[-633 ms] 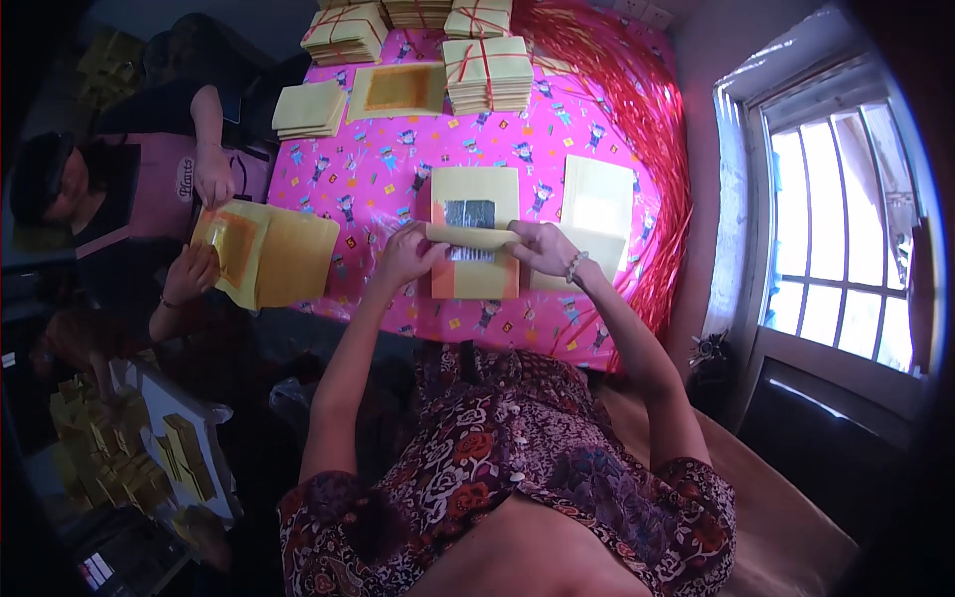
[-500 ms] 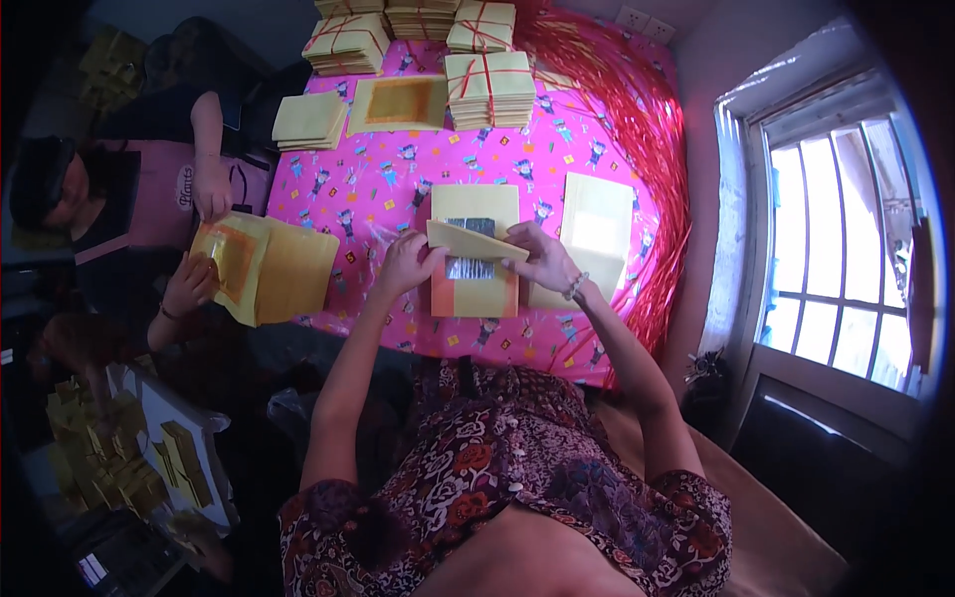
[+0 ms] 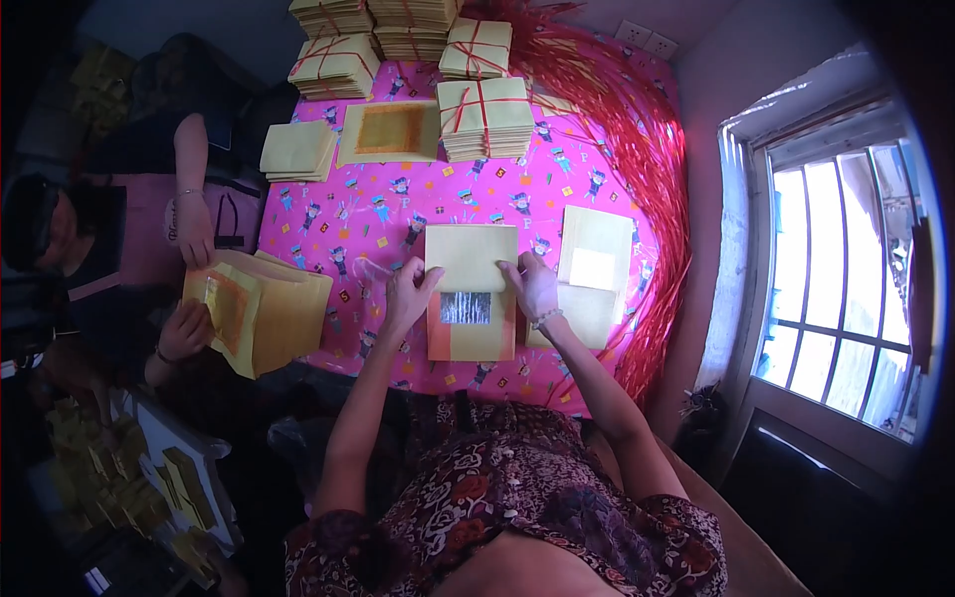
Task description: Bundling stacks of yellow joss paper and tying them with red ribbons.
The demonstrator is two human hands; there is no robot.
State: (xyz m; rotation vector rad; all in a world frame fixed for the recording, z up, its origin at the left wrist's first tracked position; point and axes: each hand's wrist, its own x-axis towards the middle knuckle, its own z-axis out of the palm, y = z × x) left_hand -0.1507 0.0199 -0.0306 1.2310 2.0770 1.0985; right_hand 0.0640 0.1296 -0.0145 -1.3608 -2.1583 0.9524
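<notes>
Before me on the table lies a yellow paper sheet (image 3: pixel 472 342) with an orange border and a silvery foil rectangle (image 3: pixel 466 307). Plain yellow paper (image 3: pixel 472 256) lies flat over its upper half and hides the upper part of the foil. I cannot tell whether it is a folded part or a separate piece. My left hand (image 3: pixel 406 291) pinches the plain paper's left edge, thumb on top. At its right edge my right hand (image 3: pixel 534 287), with a bracelet at the wrist, does likewise. Close to that hand rest pale yellow papers (image 3: pixel 595 234), bearing a bright white patch.
Red-tied paper bundles (image 3: pixel 485 117) stand at the back of the pink patterned table (image 3: pixel 378 224). A small stack (image 3: pixel 295 151) and an orange-printed sheet (image 3: pixel 390 134) lie before them. Red ribbon strands (image 3: pixel 665 199) run down the right side. At left a co-worker's hands (image 3: pixel 192 326) hold yellow papers (image 3: pixel 288 318).
The plain paper, raised and tilted between my hands before, now lies flat over the upper foil. My hands have come down at its sides. The view has shifted, with the table lower in it.
</notes>
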